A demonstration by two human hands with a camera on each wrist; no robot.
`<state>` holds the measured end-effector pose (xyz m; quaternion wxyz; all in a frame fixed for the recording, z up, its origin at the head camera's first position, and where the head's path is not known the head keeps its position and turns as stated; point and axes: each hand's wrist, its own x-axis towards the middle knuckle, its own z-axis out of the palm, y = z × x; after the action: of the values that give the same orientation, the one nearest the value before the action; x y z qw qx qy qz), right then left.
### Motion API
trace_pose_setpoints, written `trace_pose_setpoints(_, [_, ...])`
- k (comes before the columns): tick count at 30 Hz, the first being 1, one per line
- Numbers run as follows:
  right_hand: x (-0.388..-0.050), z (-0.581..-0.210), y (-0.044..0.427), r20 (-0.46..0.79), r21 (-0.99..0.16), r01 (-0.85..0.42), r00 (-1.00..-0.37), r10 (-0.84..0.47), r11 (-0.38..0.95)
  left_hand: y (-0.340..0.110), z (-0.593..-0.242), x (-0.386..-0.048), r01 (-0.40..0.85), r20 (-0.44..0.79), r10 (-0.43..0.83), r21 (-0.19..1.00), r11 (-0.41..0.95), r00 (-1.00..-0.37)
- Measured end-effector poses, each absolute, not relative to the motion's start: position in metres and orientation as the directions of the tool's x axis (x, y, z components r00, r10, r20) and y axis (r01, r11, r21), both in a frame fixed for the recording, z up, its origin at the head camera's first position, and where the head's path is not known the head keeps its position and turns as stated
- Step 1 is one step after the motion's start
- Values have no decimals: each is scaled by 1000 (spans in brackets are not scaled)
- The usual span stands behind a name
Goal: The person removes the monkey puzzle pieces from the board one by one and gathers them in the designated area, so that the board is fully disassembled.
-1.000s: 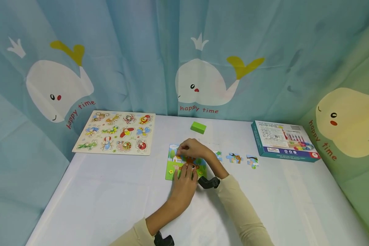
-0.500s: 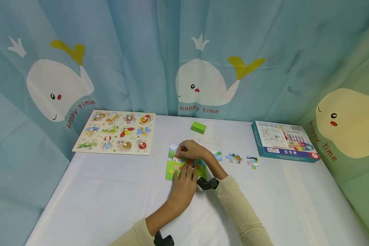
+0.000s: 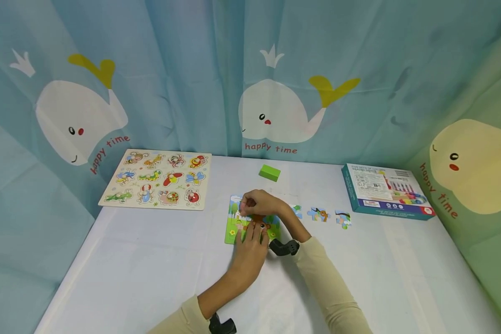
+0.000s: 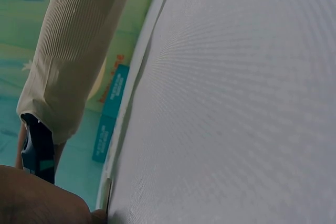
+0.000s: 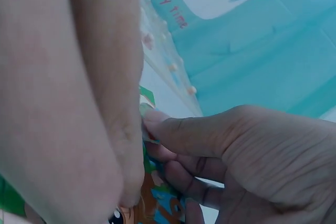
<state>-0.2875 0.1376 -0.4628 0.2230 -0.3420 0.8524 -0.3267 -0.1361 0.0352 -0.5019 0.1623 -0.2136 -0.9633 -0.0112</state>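
White table (image 3: pixel 142 269), curtain (image 3: pixel 183 93) beyond. Puzzle (image 3: pixel 233 227) at centre; left hand (image 3: pixel 249 253) lies on its near part, fingers extended, presumably steadying it. Right hand (image 3: pixel 262 203) pinches a piece (image 5: pixel 150 138) over the far-left part. Loose pieces (image 3: pixel 318 214) sit spaced apart at right, perhaps for easy pickup.

Looks like a kids' play corner tbh. The curtains (image 3: pixel 204 93) around the white-covered counter (image 3: pixel 150 260) have cartoon whales (image 3: pixel 271 111) and "happy time" lettering (image 3: pixel 270 148), plus there's a jigsaw (image 3: pixel 231 237), a bug board (image 3: pixel 162 184) and a box (image 3: pixel 386 190) on top. Can't tell if it's someone's home or not.
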Motion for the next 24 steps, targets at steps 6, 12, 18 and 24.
trace_pose_setpoints(6, [-289, -462, 142, -190, -791, -352, -636, -748, 500, 35, -501, -136, 420, 315, 412, -45, 906, -855])
trace_pose_setpoints(12, [-289, -463, 145, -200, -806, -330, -629, -751, 491, 35, -501, -136, 424, 309, 416, -41, 905, -855])
trace_pose_setpoints(18, [-288, -461, 145, -207, -809, -330, -614, -762, 486, 35, -502, -136, 425, 304, 418, -45, 904, -856])
trace_pose_setpoints(24, [-286, -463, 143, -190, -799, -358, -612, -768, 483, 34, -500, -135, 430, 307, 423, -47, 902, -853])
